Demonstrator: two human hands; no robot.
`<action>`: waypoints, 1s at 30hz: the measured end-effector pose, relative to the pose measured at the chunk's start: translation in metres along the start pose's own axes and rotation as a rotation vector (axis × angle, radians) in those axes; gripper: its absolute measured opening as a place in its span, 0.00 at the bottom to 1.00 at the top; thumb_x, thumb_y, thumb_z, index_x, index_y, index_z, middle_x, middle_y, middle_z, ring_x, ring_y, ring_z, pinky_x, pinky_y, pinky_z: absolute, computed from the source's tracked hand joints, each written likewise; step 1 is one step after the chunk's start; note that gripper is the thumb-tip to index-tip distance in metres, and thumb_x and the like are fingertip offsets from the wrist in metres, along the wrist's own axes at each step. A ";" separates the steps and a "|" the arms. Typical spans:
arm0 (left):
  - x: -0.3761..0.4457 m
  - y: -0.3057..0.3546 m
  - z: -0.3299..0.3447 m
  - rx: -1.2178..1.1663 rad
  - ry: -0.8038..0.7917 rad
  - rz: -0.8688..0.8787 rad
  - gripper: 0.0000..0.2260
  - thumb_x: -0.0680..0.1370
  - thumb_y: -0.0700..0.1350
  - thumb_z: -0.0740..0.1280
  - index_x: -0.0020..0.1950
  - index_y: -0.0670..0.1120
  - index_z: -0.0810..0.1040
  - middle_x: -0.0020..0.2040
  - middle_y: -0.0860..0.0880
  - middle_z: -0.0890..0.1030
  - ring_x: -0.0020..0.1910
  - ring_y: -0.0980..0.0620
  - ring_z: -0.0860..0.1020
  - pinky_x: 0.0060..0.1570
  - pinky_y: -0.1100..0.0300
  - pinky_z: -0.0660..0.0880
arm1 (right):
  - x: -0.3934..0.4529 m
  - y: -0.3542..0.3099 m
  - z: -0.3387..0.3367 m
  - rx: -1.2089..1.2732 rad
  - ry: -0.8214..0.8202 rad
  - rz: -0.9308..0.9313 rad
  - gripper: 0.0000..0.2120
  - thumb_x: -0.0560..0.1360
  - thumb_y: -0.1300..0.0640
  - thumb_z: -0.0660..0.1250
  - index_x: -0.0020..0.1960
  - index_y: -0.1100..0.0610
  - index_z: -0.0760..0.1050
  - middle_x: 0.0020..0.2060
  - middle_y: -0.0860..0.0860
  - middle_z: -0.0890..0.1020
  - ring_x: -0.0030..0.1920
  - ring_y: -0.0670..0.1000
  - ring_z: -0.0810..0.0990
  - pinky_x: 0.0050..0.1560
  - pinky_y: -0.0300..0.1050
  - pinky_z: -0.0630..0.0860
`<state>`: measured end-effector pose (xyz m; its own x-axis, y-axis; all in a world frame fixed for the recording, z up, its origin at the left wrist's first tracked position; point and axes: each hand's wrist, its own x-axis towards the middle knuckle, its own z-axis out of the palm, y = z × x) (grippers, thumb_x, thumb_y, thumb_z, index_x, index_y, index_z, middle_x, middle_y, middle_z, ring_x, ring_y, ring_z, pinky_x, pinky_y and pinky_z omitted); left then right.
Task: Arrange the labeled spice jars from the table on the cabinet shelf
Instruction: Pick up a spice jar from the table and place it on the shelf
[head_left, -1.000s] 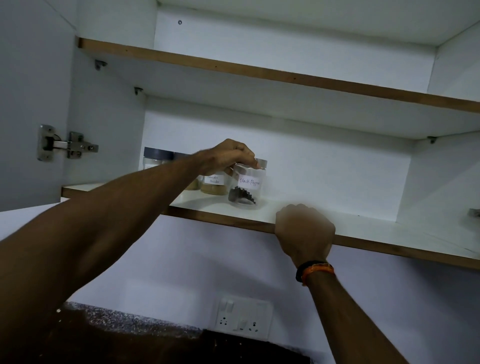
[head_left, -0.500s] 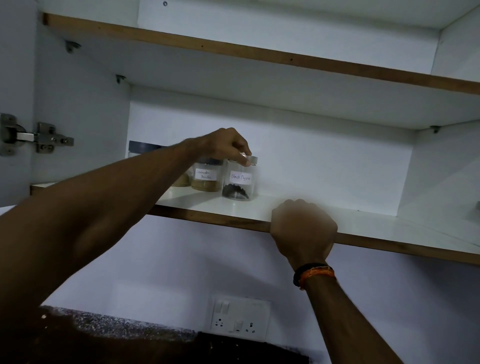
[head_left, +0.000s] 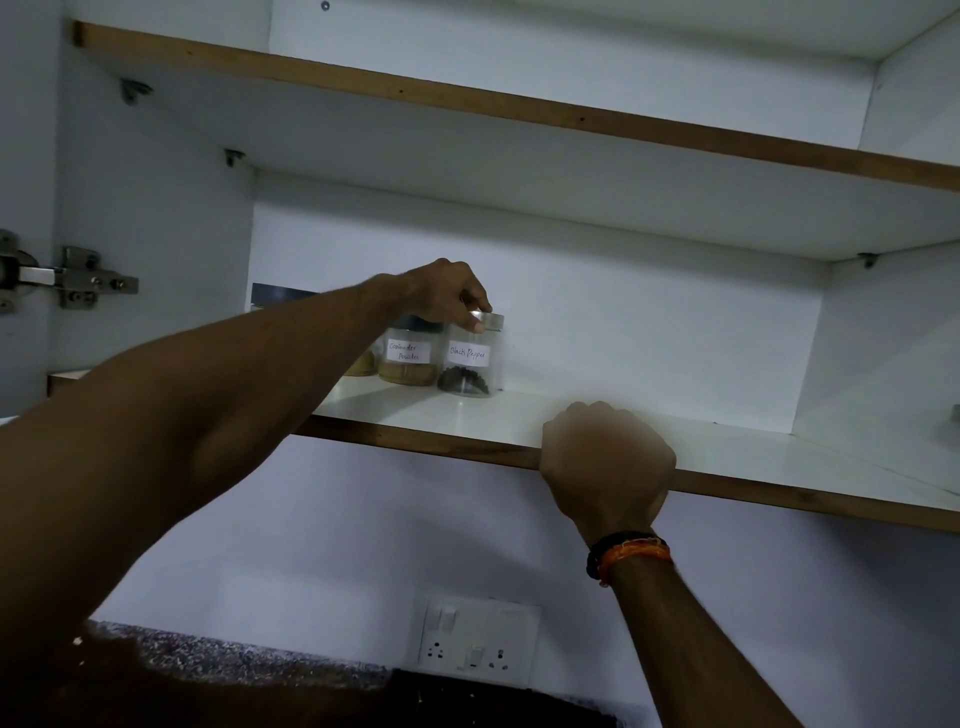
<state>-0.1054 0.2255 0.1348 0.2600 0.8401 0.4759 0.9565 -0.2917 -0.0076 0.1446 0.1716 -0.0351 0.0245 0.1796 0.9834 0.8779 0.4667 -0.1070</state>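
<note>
A clear jar labeled Black Pepper (head_left: 470, 364) stands upright on the lower cabinet shelf (head_left: 753, 457), far back, touching a jar labeled Coriander Powder (head_left: 409, 358) on its left. My left hand (head_left: 447, 296) reaches over both jars and pinches the silver lid of the Black Pepper jar with curled fingertips. Further jars stand left of these, mostly hidden behind my left forearm. My right hand (head_left: 608, 460) grips the wooden front edge of the same shelf, fingers curled over it; a dark and orange band circles its wrist.
An upper shelf (head_left: 519, 111) spans the cabinet above. The open door's metal hinge (head_left: 67, 278) sits at the left. The lower shelf is bare to the right of the jars. Below, a wall socket plate (head_left: 475, 642) and a dark speckled countertop (head_left: 234, 660) show.
My left hand slid the Black Pepper jar back toward the rear of the shelf, beside the Coriander Powder jar. My right hand kept its hold on the shelf edge.
</note>
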 end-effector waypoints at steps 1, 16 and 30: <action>0.002 0.000 0.001 0.002 0.002 -0.004 0.20 0.78 0.50 0.72 0.67 0.43 0.79 0.64 0.45 0.82 0.60 0.47 0.79 0.55 0.59 0.73 | 0.000 0.000 0.000 -0.001 0.003 0.001 0.19 0.75 0.49 0.57 0.28 0.55 0.74 0.23 0.49 0.72 0.24 0.49 0.67 0.30 0.37 0.63; 0.014 -0.004 0.019 0.027 0.044 -0.057 0.21 0.78 0.50 0.71 0.68 0.42 0.78 0.65 0.45 0.81 0.61 0.47 0.78 0.53 0.62 0.68 | 0.000 0.001 0.001 0.000 0.004 -0.012 0.18 0.74 0.51 0.59 0.27 0.55 0.72 0.22 0.49 0.71 0.24 0.50 0.66 0.29 0.38 0.63; -0.017 0.020 0.010 -0.004 0.050 -0.103 0.31 0.77 0.52 0.72 0.77 0.47 0.66 0.73 0.44 0.73 0.70 0.43 0.72 0.67 0.48 0.71 | 0.003 -0.001 -0.009 -0.081 -0.171 -0.004 0.19 0.74 0.51 0.54 0.29 0.56 0.71 0.25 0.51 0.71 0.26 0.51 0.66 0.31 0.41 0.60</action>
<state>-0.0893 0.2100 0.1177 0.1529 0.8418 0.5177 0.9773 -0.2067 0.0474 0.1476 0.1637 -0.0311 -0.0547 0.3256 0.9439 0.9135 0.3981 -0.0844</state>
